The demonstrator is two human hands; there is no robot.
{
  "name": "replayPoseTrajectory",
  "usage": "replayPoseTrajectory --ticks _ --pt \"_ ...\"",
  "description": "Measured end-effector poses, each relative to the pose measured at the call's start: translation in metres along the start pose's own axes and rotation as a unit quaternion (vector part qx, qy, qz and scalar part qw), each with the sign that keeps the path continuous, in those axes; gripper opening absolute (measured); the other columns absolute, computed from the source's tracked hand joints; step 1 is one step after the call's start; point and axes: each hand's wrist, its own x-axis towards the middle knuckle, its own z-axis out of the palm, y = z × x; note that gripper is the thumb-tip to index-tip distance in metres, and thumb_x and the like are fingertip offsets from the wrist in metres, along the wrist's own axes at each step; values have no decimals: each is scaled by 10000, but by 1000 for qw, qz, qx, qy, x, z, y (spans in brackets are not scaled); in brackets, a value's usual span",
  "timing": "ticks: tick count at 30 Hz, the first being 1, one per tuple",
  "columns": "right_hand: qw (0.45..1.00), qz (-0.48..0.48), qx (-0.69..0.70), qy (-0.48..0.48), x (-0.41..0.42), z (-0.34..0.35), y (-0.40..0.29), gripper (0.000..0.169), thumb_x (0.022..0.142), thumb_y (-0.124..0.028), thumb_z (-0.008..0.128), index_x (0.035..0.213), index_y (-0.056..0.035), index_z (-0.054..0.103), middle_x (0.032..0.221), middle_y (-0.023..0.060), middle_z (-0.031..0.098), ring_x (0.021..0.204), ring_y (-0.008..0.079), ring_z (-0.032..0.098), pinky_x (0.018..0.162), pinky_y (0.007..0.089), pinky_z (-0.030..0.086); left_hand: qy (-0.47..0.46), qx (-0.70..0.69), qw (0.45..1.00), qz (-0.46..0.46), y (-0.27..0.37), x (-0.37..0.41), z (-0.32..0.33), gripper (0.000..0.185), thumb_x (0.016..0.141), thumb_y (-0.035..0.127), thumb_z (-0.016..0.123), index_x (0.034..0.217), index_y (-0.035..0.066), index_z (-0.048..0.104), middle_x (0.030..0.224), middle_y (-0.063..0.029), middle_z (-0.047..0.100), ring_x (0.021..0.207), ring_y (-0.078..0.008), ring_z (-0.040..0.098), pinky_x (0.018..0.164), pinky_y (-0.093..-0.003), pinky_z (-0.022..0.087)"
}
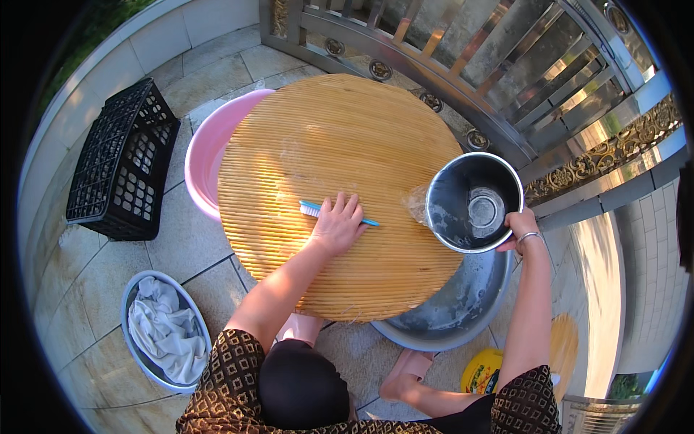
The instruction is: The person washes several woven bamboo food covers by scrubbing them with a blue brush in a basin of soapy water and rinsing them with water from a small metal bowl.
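Observation:
My left hand (pixel 337 225) lies over a scrubbing brush with a blue handle (pixel 371 222) and pale bristles. The brush rests on a round slatted board (pixel 347 146), apparently bamboo, with wet patches on it. Out to the right, my right hand (pixel 523 229) grips the rim of a dark-walled metal pot (pixel 450 190). The pot is tipped towards the board, and clear water (pixel 416 205) spills from its left lip onto the slats. Under the board's left side shows a pink basin (pixel 201 157); a grey basin (pixel 466 309) holding cloudy water sits below its right side.
A black plastic crate (pixel 122 168) stands on the paving at the left. Nearer me is a small oval basin (pixel 130 336) of pale wet cloth (pixel 168 331). A yellow container (pixel 480 371) is beside my leg. Metal railings (pixel 434 49) run behind the board.

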Motion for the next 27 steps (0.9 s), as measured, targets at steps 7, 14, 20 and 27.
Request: replayPoseTrajectory --ticks 7,14,20,27 --pt "998 -5 38 58 56 25 -24 327 671 21 399 986 34 485 827 233 558 606 389 596 408 523 509 2 8 1000 -7 2 -4 7 439 779 340 537 1101 44 498 1208 -109 462 1114 -296 416 857 -423 358" --pt "973 -128 -108 156 101 82 -76 465 730 -63 443 1188 -37 369 1027 250 533 836 397 564 634 457 468 15 -6 1000 21 -2 -8 9 413 770 306 554 1089 47 516 1205 -95 476 1091 -301 452 866 -408 357" --pt "912 -262 -231 215 84 130 -105 672 768 -59 480 1334 -213 151 1021 258 533 865 395 569 768 449 452 17 -38 998 38 -5 -9 6 398 751 287 576 1065 47 533 1198 -91 484 1082 -298 463 858 -408 363" --pt "858 -282 -286 319 95 77 -52 674 777 -38 441 1332 -302 165 1044 244 488 819 412 559 717 457 460 -3 -37 998 45 -8 -13 4 408 765 289 558 1091 47 524 1217 -101 468 1094 -301 453 883 -421 346"
